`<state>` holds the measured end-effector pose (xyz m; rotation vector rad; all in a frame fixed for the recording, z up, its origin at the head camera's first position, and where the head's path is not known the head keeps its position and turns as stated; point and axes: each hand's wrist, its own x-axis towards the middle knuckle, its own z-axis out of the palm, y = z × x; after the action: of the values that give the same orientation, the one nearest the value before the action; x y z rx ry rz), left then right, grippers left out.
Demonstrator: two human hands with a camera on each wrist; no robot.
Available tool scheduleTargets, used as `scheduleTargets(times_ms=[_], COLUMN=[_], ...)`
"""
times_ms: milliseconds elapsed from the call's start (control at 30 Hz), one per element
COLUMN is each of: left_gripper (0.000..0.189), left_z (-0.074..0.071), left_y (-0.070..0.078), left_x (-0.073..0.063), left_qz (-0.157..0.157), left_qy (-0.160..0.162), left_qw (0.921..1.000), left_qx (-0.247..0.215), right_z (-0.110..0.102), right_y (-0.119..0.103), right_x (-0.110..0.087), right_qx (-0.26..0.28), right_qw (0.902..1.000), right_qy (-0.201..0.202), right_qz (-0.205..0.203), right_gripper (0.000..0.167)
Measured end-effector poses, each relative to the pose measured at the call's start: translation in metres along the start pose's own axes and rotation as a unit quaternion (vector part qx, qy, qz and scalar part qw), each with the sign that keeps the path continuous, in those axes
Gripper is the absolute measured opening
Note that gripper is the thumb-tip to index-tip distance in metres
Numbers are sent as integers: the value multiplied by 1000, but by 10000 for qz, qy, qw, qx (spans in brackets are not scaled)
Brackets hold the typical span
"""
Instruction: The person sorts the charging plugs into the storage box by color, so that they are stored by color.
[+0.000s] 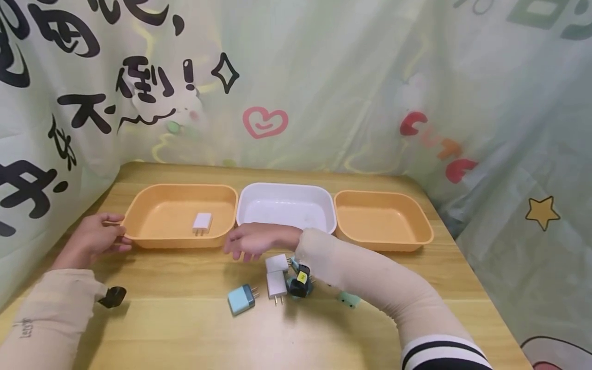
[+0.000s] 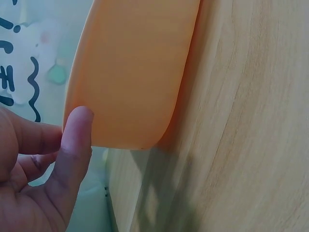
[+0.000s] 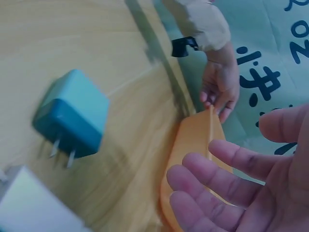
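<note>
At the left end of an orange tray (image 1: pixel 180 241), my left hand (image 1: pixel 99 234) pinches the rim, its thumb (image 2: pixel 77 128) against the outer wall. One white charger plug (image 1: pixel 202 221) lies inside that tray. My right hand (image 1: pixel 256 240) hovers by the tray's front right corner, fingers loosely extended and holding nothing. Below it on the table are a blue charger plug (image 1: pixel 241 299), two white charger plugs (image 1: pixel 276 284) and a black plug (image 1: pixel 299 288) with a yellow label. A mint green plug (image 1: pixel 349 299) sits under the right forearm, which partly hides the group.
A white tray (image 1: pixel 287 189) stands in the middle of the row, and a second orange tray (image 1: pixel 384 241) on the right, side by side on the wooden table (image 1: pixel 176 318). A printed cloth (image 1: pixel 333 92) hangs behind and along both sides.
</note>
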<state>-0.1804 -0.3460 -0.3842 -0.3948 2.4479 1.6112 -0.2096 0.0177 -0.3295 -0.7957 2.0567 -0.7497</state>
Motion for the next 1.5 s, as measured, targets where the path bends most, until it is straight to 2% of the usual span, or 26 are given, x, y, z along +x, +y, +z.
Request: scheduleTargets(times_ms=[133, 267, 467, 600, 733, 933, 1033, 1133, 1333, 1500], left_gripper=[51, 52, 53, 52, 51, 50, 50, 51, 52, 52], left_z=[1, 1, 0, -1, -1, 0, 1, 2, 1, 1], left_y=[-1, -2, -2, 0, 0, -1, 0, -1, -2, -2], left_x=[-1, -1, 1, 0, 0, 0, -1, -1, 1, 1], left_qz=[72, 131, 89, 62, 126, 166, 141, 109, 111, 133], left_qy=[-35, -55, -6, 42, 69, -2, 20, 41, 55, 51], left_qw=[10000, 9999, 10000, 10000, 9999, 9998, 9998, 9998, 9998, 9998], left_qx=[-45, -50, -38, -34, -44, -105, -110, -132, -153, -144], right_z=[2, 3, 4, 8, 9, 12, 13, 14, 15, 16], right_y=[7, 14, 21, 28, 34, 46, 52, 54, 53, 53], right_x=[-7, -12, -19, -21, -24, -25, -23, -22, -22, -20], right_qx=[-523, -1208, -2391, -2839, -2926, -2689, -2697, -2723, -2849, -3073], right_qw=[9985, 9922, 9685, 9530, 9479, 9522, 9519, 9526, 9515, 9450], right_qy=[-64, -13, 394, 588, 647, 559, 552, 544, 554, 573], right_qz=[110, 301, 576, 880, 1083, 1340, 1348, 1239, 1022, 959], right_gripper=[29, 32, 32, 28, 22, 3, 18, 24, 23, 28])
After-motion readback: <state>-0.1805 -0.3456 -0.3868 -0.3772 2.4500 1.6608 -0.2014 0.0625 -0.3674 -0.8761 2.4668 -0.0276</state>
